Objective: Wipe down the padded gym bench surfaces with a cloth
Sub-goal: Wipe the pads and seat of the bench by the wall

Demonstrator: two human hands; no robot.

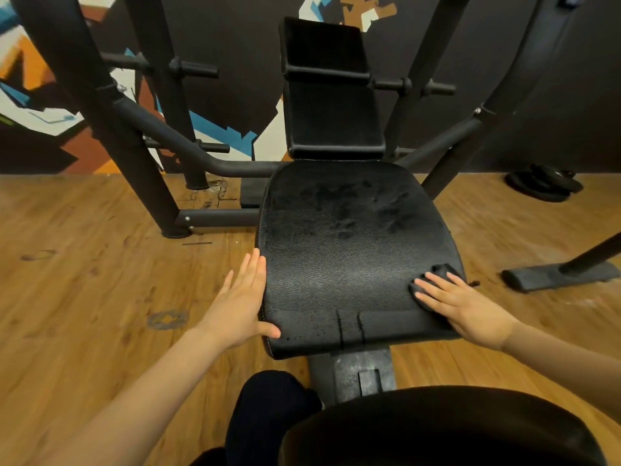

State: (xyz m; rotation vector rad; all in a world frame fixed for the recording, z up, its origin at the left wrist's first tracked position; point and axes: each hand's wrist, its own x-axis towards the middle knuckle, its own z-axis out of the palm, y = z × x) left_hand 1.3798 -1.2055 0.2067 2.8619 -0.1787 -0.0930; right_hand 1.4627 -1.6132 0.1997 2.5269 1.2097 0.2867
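Gym bench during wiping. The right hand, fingers straight and spread, presses a dark cloth flat on the seat pad at its 4 o'clock corner, probably for full contact. The left hand, fingers together and thumb over the edge, braces the pad at 8 o'clock. Damp streaks mark the pad toward 12 o'clock, below the backrest. Wooden floor; painted wall.

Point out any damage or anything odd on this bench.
Two short dark slits cut the seat pad at its near edge, like tears. Patchy smudges mark its far half. The floor looks chipped beside the frame post.
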